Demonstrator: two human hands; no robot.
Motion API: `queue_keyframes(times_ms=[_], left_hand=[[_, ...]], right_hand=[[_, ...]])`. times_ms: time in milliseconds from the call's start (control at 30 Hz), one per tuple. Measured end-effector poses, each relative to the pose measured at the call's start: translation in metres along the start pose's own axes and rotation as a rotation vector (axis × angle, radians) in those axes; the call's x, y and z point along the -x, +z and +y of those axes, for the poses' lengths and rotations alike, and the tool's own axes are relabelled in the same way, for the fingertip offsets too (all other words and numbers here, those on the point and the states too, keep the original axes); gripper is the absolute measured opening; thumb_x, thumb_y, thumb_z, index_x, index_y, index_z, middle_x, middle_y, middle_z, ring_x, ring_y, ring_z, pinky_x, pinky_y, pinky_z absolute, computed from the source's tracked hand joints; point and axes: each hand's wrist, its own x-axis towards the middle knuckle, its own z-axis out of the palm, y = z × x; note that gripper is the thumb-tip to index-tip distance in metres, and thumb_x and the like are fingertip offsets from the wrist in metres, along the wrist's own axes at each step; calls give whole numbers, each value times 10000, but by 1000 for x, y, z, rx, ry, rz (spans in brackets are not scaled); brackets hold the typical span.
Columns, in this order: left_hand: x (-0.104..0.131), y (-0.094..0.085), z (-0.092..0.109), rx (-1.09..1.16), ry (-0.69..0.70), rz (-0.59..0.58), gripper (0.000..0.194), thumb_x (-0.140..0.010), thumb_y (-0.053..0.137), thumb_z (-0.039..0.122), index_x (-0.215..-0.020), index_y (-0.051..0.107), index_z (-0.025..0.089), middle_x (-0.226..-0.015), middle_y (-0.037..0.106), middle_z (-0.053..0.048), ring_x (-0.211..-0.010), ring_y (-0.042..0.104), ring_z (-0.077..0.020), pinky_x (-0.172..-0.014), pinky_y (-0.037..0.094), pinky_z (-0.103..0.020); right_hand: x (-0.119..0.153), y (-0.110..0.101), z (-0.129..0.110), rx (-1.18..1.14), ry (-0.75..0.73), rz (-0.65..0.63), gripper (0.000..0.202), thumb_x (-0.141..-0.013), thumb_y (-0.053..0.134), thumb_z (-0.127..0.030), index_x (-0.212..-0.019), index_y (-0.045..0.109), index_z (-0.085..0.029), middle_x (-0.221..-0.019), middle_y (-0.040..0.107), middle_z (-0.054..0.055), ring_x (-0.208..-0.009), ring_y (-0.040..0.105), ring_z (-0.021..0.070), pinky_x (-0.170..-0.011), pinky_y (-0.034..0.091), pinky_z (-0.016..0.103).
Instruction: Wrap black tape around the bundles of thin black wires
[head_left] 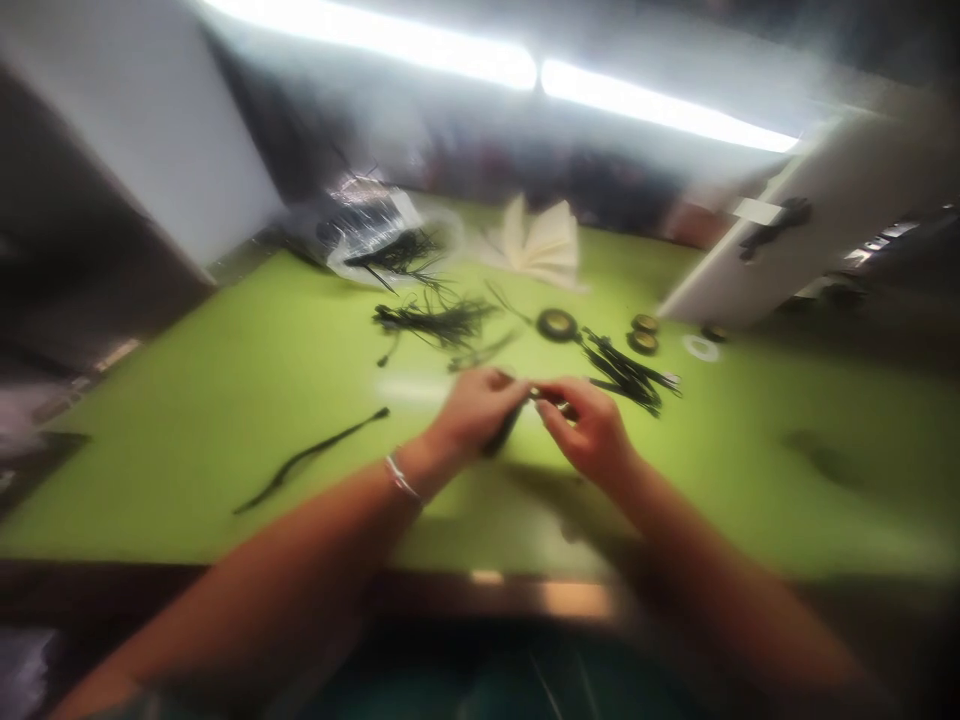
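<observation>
Over the middle of the green table (330, 370), my left hand (476, 405) is closed round a dark cable (504, 432), part of which hangs below its fingers. My right hand (589, 425) meets it fingertip to fingertip, pinching a small piece at the cable's end that is too blurred to make out. Behind my left hand lies a loose bundle of thin black cables (442, 322). A second bundle of black cables (630, 375) is just beyond my right hand. One single black cable (307, 455) rests on the table left of my left forearm.
A black tape roll (556, 324) lies behind my hands, with two smaller rolls (643, 341) and a white ring (701, 347) to its right. Farther back are a plastic bag (375, 230) with cables and an open paper booklet (547, 245). Pale panels stand at both sides.
</observation>
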Motion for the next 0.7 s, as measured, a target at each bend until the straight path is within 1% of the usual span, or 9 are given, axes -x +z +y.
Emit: queue_keyframes(times_ms=[67,133,200,267,333,467,600,700], left_hand=[[-1,0,2,-148,129,23,265,-783,638,347,-608,614,149,-602,577,-4,-612,498,-125,-615,390,-256],[-2,1,2,-239,232,21,221,-794,625,300,-630,619,151,-663,606,-18,-677,526,-138,-681,404,-262],[-2,1,2,-235,251,-15,219,-811,614,325,-682,629,149,-695,616,-26,-690,532,-140,-688,409,-261],[-2,1,1,-168,190,-83,269,-825,603,391,-730,641,142,-688,612,-26,-665,526,-133,-654,411,-255],[-2,1,-1,-89,105,-142,305,-797,635,437,-762,651,134,-682,612,-24,-643,519,-127,-616,408,-247],[-2,0,-5,74,-26,-192,298,-714,733,406,-797,682,124,-686,626,-26,-622,527,-119,-584,408,-237],[-2,-1,-10,289,-174,-215,299,-698,751,407,-735,688,116,-592,587,-11,-532,502,-103,-519,386,-232],[-1,2,-12,356,-209,-229,312,-688,760,419,-710,682,118,-566,574,-5,-519,505,-101,-508,385,-226]], right_hand=[[-1,-1,0,-53,51,-54,99,-862,574,-190,-915,657,-194,-794,691,25,-682,614,138,-612,487,254],[-2,-2,-1,-77,97,-78,89,-850,580,-170,-830,665,-190,-711,676,4,-630,597,128,-604,473,250],[-4,-5,-2,-128,166,-70,76,-827,608,-163,-783,664,-189,-658,657,-16,-578,575,113,-565,454,234],[-5,-7,-4,-159,205,-36,63,-812,628,-167,-761,659,-190,-643,646,-27,-561,562,104,-547,446,225],[-5,-8,-4,-142,184,15,56,-807,633,-168,-761,655,-190,-667,652,-20,-590,574,111,-570,459,230],[-3,-7,-2,-28,48,88,88,-836,593,-143,-832,660,-201,-758,677,17,-690,617,141,-653,496,264],[-1,-5,-1,197,-100,130,137,-879,536,-138,-886,657,-201,-748,663,42,-699,600,160,-673,499,282],[1,-3,-2,345,-160,160,146,-881,526,-129,-913,654,-191,-733,646,49,-695,578,170,-673,485,281]])
